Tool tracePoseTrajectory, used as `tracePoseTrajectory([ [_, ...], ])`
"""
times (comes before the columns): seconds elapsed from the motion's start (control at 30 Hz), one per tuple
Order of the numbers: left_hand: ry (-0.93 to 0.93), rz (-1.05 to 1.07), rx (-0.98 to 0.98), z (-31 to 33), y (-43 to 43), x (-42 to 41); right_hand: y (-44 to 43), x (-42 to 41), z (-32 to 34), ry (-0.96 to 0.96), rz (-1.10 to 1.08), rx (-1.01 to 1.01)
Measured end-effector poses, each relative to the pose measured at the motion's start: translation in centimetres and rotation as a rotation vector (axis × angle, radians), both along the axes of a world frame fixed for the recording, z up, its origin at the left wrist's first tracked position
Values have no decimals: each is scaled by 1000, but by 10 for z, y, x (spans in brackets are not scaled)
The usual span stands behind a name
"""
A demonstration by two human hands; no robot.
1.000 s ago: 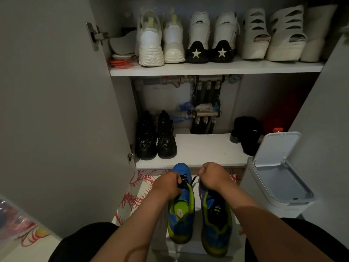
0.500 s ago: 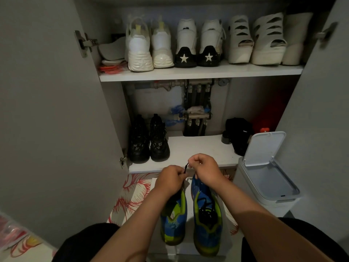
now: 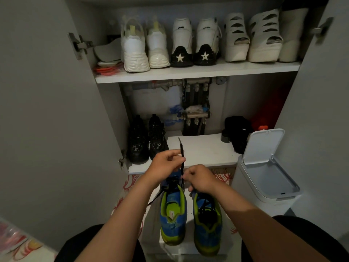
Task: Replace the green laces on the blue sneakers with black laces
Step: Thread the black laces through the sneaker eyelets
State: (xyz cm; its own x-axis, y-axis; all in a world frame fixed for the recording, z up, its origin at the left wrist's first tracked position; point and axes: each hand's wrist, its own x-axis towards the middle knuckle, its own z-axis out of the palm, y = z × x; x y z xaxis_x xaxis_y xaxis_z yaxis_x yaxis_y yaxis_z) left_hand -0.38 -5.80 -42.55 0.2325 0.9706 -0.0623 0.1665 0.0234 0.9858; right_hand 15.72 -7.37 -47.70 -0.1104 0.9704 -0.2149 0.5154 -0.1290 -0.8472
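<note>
The left hand (image 3: 166,163) has risen, pinching the black lace (image 3: 181,150), whose tip points to 12 o'clock. The right hand (image 3: 200,179) pinches it just below. The blue sneakers (image 3: 172,214) sit at 6 o'clock.

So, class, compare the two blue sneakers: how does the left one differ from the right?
The left sneaker shows bare green insole in its opening; the right sneaker has bunched black lace in its own. A loose lace end trails beside the left sneaker, none beside the right. Both are blue with lime trim, toes toward the cupboard.
</note>
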Motion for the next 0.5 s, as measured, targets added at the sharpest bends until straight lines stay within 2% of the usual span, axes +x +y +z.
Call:
tracePoseTrajectory([
  [0.1,133,-15,-53,-4,3,-7,3,-4,9,95,-87,58],
  [0.23,401,-84,13,-14,4,-13,7,-8,30,304,-212,179],
  [0.4,442,-219,43,-23,2,-7,5,-13,33,335,-196,227],
  [0.5,441,-164,61,-27,3,-3,7,-15,31,332,-204,230],
])
